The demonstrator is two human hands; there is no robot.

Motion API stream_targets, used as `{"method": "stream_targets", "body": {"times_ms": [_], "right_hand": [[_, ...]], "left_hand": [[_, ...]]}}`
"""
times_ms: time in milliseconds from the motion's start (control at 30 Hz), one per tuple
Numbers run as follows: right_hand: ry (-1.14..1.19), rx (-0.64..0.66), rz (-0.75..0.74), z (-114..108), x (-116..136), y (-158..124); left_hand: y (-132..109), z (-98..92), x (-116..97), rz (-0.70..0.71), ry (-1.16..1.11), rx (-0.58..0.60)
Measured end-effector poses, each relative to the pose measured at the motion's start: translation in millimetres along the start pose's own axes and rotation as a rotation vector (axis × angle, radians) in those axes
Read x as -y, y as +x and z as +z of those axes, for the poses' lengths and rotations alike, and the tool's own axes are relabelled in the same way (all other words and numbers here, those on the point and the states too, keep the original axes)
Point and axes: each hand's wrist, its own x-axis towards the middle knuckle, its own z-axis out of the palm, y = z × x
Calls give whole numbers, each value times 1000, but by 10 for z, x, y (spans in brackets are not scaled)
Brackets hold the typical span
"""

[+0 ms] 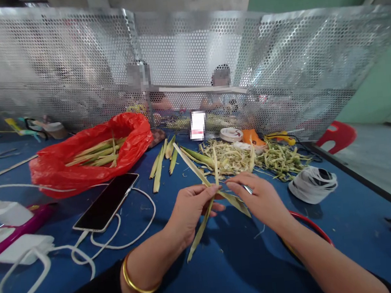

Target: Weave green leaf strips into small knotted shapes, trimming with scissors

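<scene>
My left hand [194, 206] is closed, thumb against fingers, on several crossed pale-green leaf strips [201, 235]. One strip points up and left, one straight up, one down and left. My right hand [259, 195] touches or nearly touches the crossing from the right. Its fingers are curled around a slim metal tool [247, 189], of which only a short shiny part shows; its kind is hidden. Another strip end passes beneath that hand. Beyond both hands lie loose leaf pieces [159, 168] and a heap of pale shredded leaf [232, 157].
A red plastic bag [92, 178] with leaves stands at left. Before it lie a phone [106, 203], white cables and chargers [24, 248]. White tape [312, 184] sits at right, greener shreds [282, 159] behind it. A perforated metal screen [179, 43] borders the blue table; people are beyond.
</scene>
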Motion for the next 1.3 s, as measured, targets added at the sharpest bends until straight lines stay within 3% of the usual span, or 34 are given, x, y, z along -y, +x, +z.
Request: {"method": "stream_targets", "body": {"times_ms": [67,167,267,867,1100,1300], "right_hand": [[257,85,140,73,41,-25],[585,92,333,140,93,-55],[735,61,375,145,125,-67],[582,-62,321,177,140,-93],[607,29,295,160,139,-80],[451,82,209,88,54,-62]], "left_hand": [[-27,32,33,-2,32,54],[-43,55,62,-12,65,90],[-49,60,63,-31,70,105],[-35,51,76,-54,77,130],[-35,30,108,-61,49,151],[-11,-3,55,-7,34,14]]}}
